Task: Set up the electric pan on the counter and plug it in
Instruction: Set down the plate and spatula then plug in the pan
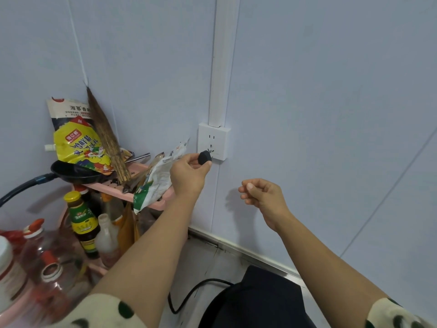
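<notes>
Left hand [189,172] pinching black plug [204,157] at wall socket [214,141] lower outlet, right hand [262,192] loosely curled, empty, beside it.

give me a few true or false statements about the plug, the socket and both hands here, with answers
1. The left hand holds the black plug at the white wall socket. True.
2. The right hand grips the cord. False: it hangs loosely curled and holds nothing.
3. The plug is aimed at the socket's lower holes. True.
4. The socket sits on the pink shelf. False: it is mounted on the wall, to the right of the shelf.
5. The upper holes of the socket already hold another plug. False: they are vacant.
</notes>
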{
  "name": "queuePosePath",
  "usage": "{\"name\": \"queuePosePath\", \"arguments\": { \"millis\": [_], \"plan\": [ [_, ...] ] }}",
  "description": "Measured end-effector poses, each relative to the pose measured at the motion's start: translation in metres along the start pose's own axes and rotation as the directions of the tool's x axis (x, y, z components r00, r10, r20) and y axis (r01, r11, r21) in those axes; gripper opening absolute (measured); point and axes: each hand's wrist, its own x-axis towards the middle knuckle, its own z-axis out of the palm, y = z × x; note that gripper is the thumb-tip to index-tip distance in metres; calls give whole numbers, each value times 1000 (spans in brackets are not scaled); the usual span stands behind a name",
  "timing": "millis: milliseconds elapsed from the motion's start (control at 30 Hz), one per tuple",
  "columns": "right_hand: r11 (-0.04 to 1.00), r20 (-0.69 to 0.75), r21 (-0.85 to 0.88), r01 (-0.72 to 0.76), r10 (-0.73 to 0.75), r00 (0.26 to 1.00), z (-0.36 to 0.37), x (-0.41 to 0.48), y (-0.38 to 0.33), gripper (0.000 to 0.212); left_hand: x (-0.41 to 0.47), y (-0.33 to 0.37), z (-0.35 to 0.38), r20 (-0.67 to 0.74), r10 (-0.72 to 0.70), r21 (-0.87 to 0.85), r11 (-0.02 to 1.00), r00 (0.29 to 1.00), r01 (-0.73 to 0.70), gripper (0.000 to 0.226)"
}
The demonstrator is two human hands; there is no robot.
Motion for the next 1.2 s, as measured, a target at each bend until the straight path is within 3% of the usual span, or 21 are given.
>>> {"name": "queuePosePath", "arguments": {
  "millis": [267, 1200],
  "plan": [
    [999, -55, -36, -26, 24, 998, -26, 4, 11, 15, 12, -3, 19, -48, -37, 75, 996, 998, 41, 27],
    [997, -29, -75, -24, 22, 999, -21, 20, 7, 13, 23, 0, 35, -119, -72, 145, 985, 990, 89, 28]
  ]
}}
